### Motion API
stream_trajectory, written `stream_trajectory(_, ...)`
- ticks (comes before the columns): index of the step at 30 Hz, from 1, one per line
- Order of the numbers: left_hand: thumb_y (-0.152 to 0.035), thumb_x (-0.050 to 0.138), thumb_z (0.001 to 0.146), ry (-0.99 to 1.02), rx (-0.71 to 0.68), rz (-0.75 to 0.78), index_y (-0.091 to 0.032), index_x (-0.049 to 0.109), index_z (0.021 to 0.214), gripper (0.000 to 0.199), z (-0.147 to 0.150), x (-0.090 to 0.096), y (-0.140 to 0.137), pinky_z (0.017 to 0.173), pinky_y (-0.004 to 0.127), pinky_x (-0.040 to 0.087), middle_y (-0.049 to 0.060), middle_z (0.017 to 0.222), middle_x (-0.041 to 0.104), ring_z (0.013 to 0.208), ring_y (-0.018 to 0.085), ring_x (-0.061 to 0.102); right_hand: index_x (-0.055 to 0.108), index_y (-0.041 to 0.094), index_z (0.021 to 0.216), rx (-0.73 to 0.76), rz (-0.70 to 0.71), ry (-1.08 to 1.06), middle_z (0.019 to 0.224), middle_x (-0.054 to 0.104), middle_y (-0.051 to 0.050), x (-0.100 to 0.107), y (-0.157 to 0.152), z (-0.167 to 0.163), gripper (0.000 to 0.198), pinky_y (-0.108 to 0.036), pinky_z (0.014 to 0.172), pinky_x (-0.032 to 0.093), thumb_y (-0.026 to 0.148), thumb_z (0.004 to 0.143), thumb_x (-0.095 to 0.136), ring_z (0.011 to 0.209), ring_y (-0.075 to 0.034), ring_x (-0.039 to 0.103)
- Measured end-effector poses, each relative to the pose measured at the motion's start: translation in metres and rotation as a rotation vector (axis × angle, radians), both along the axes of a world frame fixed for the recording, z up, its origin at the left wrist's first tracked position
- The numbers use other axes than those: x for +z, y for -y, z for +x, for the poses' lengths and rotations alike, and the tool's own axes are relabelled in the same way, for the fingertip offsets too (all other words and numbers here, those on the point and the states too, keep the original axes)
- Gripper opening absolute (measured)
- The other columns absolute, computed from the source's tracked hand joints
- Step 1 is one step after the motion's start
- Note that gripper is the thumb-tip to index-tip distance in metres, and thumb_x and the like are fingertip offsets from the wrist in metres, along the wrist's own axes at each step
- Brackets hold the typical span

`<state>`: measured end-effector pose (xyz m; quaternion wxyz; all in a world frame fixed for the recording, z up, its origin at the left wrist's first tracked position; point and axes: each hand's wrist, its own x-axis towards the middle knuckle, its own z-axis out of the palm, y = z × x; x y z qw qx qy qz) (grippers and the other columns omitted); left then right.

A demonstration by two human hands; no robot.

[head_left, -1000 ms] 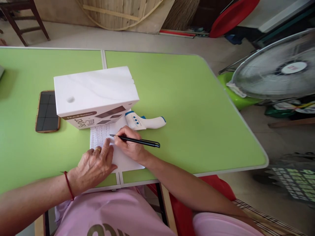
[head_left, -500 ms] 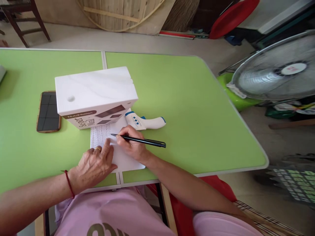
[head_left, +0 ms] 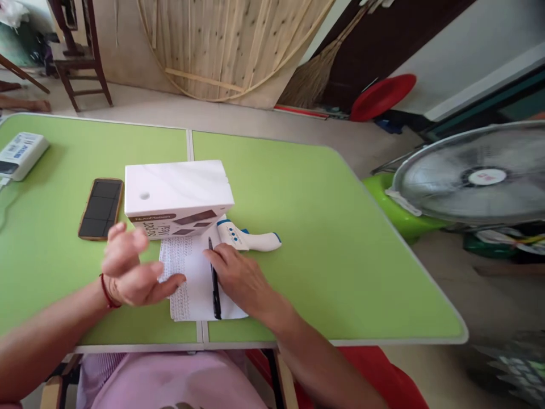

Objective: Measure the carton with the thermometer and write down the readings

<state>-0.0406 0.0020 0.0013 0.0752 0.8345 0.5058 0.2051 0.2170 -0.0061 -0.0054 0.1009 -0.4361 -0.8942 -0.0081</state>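
My right hand (head_left: 240, 278) rests over the paper, its thumb and fingers around the upper part of a black pen (head_left: 215, 295). The pen lies nearly lengthwise on the white paper (head_left: 198, 292), whose left side is covered in rows of small handwriting. My left hand (head_left: 136, 270) is raised to the left of the sheet, blurred by motion, with the fingers loosely bent, the thumb apart and nothing in it. Behind the paper stands a white box (head_left: 179, 187) with brown printing, covering its far edge. A white and blue infrared thermometer (head_left: 251, 238) lies right of the box.
A phone (head_left: 101, 209) in a brown case lies left of the box. A white device (head_left: 23, 156) with a cable sits at the far left of the green table (head_left: 319, 255). Beyond the table's right edge is a large fan (head_left: 481, 176).
My left hand has lifted off the paper and turned over. The pen has swung from slanting rightward to lying lengthwise under my right hand. The camera's view has tilted up.
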Motion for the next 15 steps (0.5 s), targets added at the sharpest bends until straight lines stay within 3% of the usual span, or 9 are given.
stream_trajectory(1,-0.070,0.061,0.077,0.043,0.085,0.084,-0.030,0.054,0.125,0.063,-0.001,0.000,-0.004,0.110,0.076,0.024,0.014,0.130,0.051,0.137,0.045,0.039,0.065,0.016,0.112,0.005,-0.013,0.048,0.093,0.064,-0.011,0.000,0.002,0.000,0.038,-0.030,0.059,0.048,-0.004,0.088,0.044,0.082,-0.023,0.063)
stream_trajectory(3,-0.081,0.056,0.074,0.247,0.295,0.291,-0.024,0.028,0.148,0.097,0.001,0.000,-0.015,0.115,0.064,0.031,0.017,0.153,0.029,0.149,0.040,0.022,0.064,0.016,0.116,0.008,-0.027,0.123,0.095,0.064,-0.012,0.000,0.005,0.000,0.039,-0.031,0.055,0.048,-0.004,0.088,0.046,0.082,-0.024,0.063)
stream_trajectory(5,-0.082,0.056,0.077,0.453,0.279,0.285,-0.017,0.002,0.155,0.115,0.003,0.000,-0.026,0.116,0.061,0.035,0.024,0.159,0.019,0.151,0.038,0.023,0.065,0.015,0.118,-0.010,-0.018,0.163,0.095,0.065,-0.013,0.001,0.006,0.000,0.041,-0.031,0.053,0.047,-0.004,0.087,0.047,0.077,-0.023,0.064)
stream_trajectory(6,-0.078,0.059,0.078,0.521,0.230,0.199,-0.016,0.002,0.155,0.114,0.003,-0.001,-0.031,0.114,0.060,0.038,0.025,0.158,0.024,0.149,0.038,0.028,0.066,0.015,0.118,-0.022,-0.011,0.171,0.094,0.065,-0.013,0.001,0.007,0.001,0.042,-0.030,0.052,0.047,-0.005,0.086,0.047,0.075,-0.022,0.064)
stream_trajectory(9,-0.064,0.068,0.081,0.667,0.118,-0.116,-0.014,0.032,0.148,0.091,-0.002,-0.007,-0.045,0.105,0.057,0.048,0.022,0.138,0.054,0.137,0.038,0.047,0.070,0.014,0.115,-0.034,0.006,0.123,0.089,0.067,-0.010,0.004,0.006,0.005,0.041,-0.029,0.053,0.046,-0.003,0.085,0.049,0.069,-0.019,0.065)
stream_trajectory(11,-0.059,0.075,0.077,0.743,0.061,-0.258,-0.013,0.046,0.137,0.080,-0.007,-0.011,-0.051,0.098,0.055,0.053,0.019,0.125,0.064,0.126,0.037,0.057,0.070,0.016,0.116,-0.004,-0.010,0.047,0.088,0.069,-0.008,0.006,0.004,0.006,0.034,-0.028,0.056,0.047,0.005,0.089,0.053,0.069,-0.018,0.067)
stream_trajectory(15,-0.051,0.087,0.064,0.854,0.123,-0.296,-0.014,0.051,0.127,0.082,-0.011,-0.007,-0.051,0.094,0.053,0.054,0.017,0.118,0.068,0.116,0.035,0.064,0.072,0.021,0.107,0.056,-0.120,0.004,0.080,0.070,-0.003,0.008,0.002,0.006,0.019,-0.028,0.057,0.045,0.026,0.092,0.063,0.067,-0.018,0.067)
